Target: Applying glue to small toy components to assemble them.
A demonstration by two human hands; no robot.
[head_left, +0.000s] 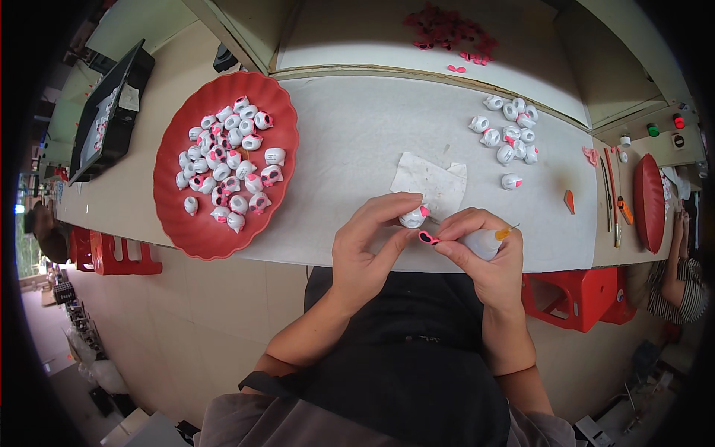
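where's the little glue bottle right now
In the head view, the glue bottle lies in the right hand, right of centre at the table's near edge, beside the pink piece.

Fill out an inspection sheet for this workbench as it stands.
Surface: grey table, stained paper scrap in the middle.
Job's things: left hand holds a white figurine; right hand pinches a pink-and-black piece and holds a glue bottle.
Clutter: red dish of figurines, loose figurine group, pink pieces, hand tools.
Hands: both shut on parts.
Cables: nothing seen.
Surroundings: red stools, another person's arm at right.
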